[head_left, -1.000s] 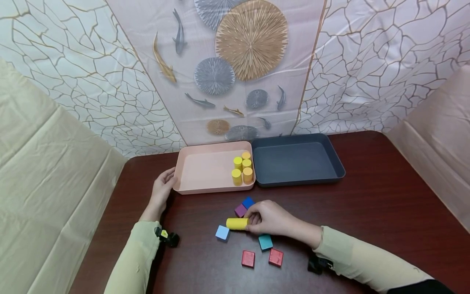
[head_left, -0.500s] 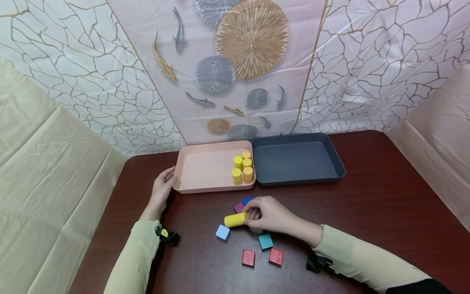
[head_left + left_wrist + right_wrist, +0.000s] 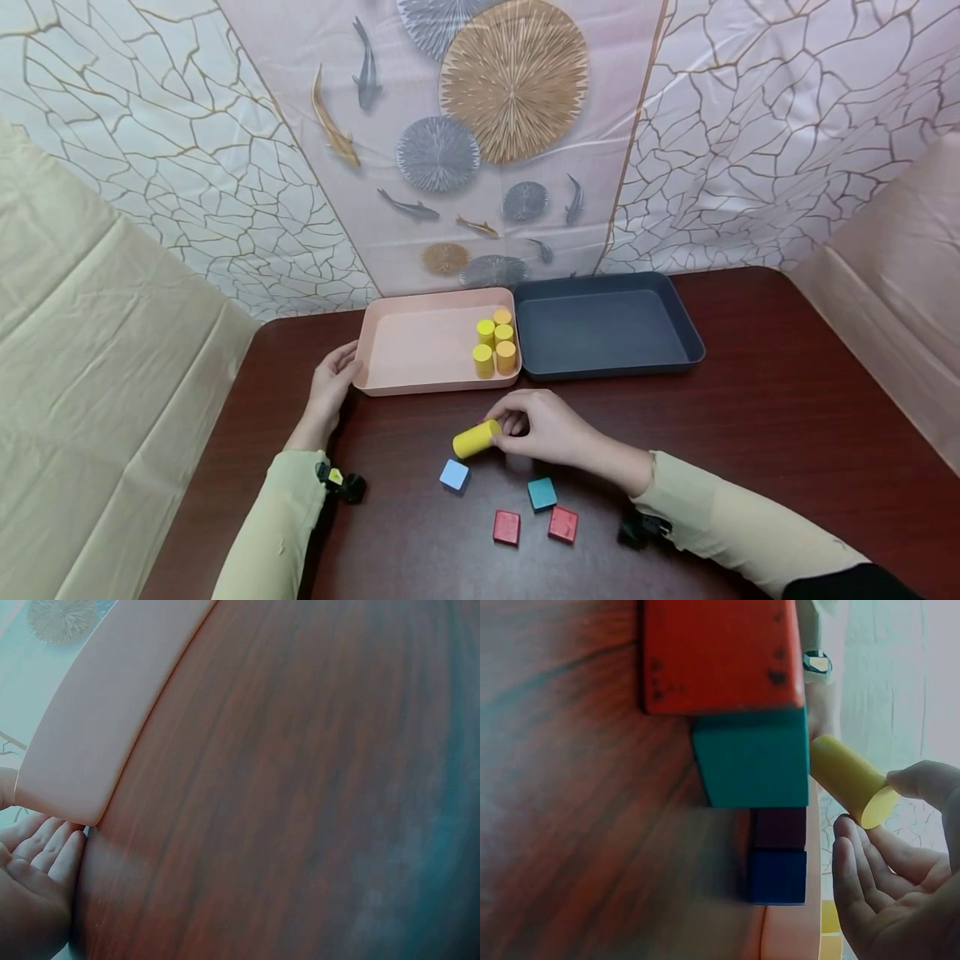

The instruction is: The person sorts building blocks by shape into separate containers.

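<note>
In the head view my right hand [image 3: 551, 429] pinches a yellow cylinder [image 3: 475, 438] by one end. The right wrist view shows the thumb and a finger on that end, with the cylinder [image 3: 853, 781] tilted and raised off the table. My left hand [image 3: 333, 387] is at the left side of the pink tray [image 3: 405, 342]; its thumb meets the rim. Seen from the left wrist, its fingers [image 3: 64, 855] lie fairly straight by the tray's outer corner. Several yellow cylinders [image 3: 483, 361] stand upright along the tray's right side.
A dark grey tray [image 3: 600, 329] adjoins the pink one. Nearer lie a light blue block [image 3: 454, 475], a teal block [image 3: 542, 494] and two red blocks [image 3: 506, 527]. The right hand hides the purple block [image 3: 778, 828] and blue block [image 3: 777, 877] from the head view.
My right hand has lifted the yellow cylinder off the table and moved slightly left and away from me, tilting it. It now covers the purple and blue blocks. The left hand stays put.
</note>
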Demonstrator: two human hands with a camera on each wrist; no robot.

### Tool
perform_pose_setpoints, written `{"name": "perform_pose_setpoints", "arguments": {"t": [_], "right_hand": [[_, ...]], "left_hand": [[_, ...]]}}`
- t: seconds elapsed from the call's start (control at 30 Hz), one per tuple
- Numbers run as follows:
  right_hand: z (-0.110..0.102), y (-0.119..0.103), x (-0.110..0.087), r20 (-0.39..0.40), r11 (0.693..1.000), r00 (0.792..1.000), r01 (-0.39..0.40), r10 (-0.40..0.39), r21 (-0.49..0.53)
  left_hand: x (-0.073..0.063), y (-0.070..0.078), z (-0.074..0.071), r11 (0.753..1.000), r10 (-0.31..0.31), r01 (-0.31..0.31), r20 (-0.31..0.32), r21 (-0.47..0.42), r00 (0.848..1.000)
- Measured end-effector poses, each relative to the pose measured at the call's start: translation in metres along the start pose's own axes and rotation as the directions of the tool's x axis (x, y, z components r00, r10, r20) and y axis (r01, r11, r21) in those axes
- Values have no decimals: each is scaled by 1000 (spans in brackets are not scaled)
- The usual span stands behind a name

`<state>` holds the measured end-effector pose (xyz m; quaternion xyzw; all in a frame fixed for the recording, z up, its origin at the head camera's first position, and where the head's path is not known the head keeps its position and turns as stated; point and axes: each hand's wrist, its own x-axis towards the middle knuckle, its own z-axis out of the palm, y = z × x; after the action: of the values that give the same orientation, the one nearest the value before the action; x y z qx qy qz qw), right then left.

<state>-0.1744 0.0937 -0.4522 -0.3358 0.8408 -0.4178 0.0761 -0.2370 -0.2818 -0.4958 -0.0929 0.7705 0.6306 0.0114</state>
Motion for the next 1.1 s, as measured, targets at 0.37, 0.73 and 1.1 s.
{"name": "perform_pose_setpoints", "arguments": {"t": [0.37,0.73,1.1], "right_hand": [[-9,-4,15,-29,1000,1000,3,-2,28],[-15,-3,35,-83,996,996,-31,37,80],[-19,4,51,-165,991,983,-58,77,122]], "left_hand": [[2,-2,0,1000,-4,4,-6,16,1000],[1,-3,0,1000,-5,5,-2,14,1000],[1,-1,0,1000,3,-3,-4,12,1000]]}}
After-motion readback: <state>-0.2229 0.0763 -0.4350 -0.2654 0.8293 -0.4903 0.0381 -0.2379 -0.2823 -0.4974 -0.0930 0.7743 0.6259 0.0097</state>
